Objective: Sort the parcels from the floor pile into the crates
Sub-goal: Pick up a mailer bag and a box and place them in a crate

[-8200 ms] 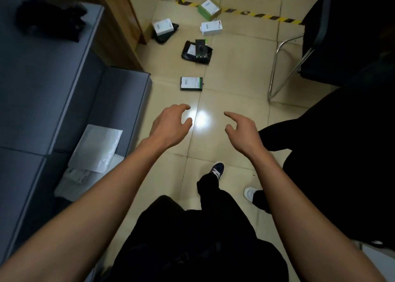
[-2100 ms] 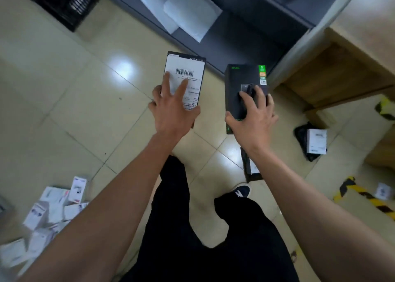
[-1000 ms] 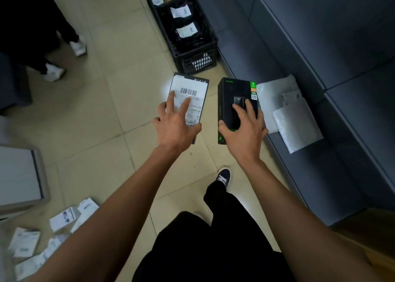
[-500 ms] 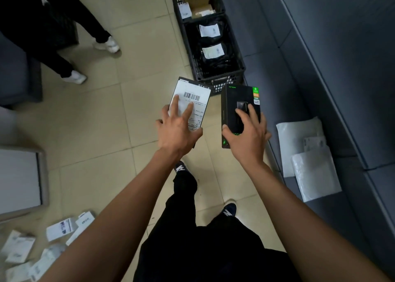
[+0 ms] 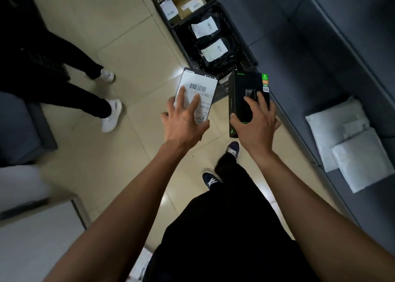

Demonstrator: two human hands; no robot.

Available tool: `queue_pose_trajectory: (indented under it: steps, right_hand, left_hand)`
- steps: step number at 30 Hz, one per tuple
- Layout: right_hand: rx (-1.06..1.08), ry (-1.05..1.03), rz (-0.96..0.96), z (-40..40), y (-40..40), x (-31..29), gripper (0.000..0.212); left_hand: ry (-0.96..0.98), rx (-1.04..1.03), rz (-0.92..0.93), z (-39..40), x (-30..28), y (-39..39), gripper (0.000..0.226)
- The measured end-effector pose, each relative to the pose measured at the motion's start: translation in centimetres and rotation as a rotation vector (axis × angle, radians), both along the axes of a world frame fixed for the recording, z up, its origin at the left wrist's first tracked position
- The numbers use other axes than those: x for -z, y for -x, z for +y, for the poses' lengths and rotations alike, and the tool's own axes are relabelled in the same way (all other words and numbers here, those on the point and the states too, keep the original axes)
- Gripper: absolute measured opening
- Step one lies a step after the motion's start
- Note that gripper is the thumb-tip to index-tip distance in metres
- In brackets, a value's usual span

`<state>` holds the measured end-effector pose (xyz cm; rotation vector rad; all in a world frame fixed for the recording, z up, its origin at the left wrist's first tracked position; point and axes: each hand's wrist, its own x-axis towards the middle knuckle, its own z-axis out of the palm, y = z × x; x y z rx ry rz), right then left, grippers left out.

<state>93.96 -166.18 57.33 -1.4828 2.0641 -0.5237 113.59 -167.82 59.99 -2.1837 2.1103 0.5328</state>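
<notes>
My left hand (image 5: 183, 121) grips a flat box with a white barcode label (image 5: 197, 89), fingers spread over its top. My right hand (image 5: 255, 119) grips a black box with green print (image 5: 241, 89), held upright. Both boxes hang in the air just short of the near end of a black plastic crate (image 5: 249, 55), which holds black bagged parcels with white labels (image 5: 212, 49). Beyond it stands a second black crate (image 5: 159, 1) holding brown cardboard boxes (image 5: 188, 1).
A grey sofa (image 5: 320, 57) runs along the right with white poly mailers (image 5: 350, 147) on its seat. Another person's legs and white shoes (image 5: 111, 115) stand at the left. A grey bin (image 5: 40, 234) sits lower left. My own feet (image 5: 233, 149) are on the tiled floor.
I have walked closer to the black crates, which now lie just ahead of the boxes. Both hands keep the same hold. The floor pile of white parcels has left the view.
</notes>
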Motion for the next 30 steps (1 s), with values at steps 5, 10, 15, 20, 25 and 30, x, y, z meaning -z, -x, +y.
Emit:
queue_pose_trajectory:
  steps: [5,10,15,20,25,30]
  right_hand:
    - [0.066,-0.019,0.035,-5.0,1.5,2.6,0.057]
    - [0.156,-0.09,0.047,-9.6,2.5,3.4,0.059]
    - [0.216,-0.102,0.039,-13.5,0.6,3.6,0.058]
    - [0.315,-0.115,0.055,-17.0,-3.0,4.8,0.059]
    - [0.449,-0.161,0.062,-21.4,-7.9,7.8,0.06]
    - [0.743,-0.186,0.102,-25.5,-12.9,11.7,0.064]
  left_hand:
    - [-0.03,0.064,0.036,-8.8,2.8,1.7,0.077]
    - [-0.049,0.161,0.061,-15.7,4.4,3.1,0.079]
    - [-0.073,0.225,0.095,-20.8,5.0,2.8,0.082]
    - [-0.114,0.297,0.106,-25.8,7.0,0.5,0.084]
    - [-0.192,0.356,0.183,-32.5,10.0,-1.8,0.087]
    - [-0.246,0.605,0.172,-39.0,14.4,-3.7,0.086]
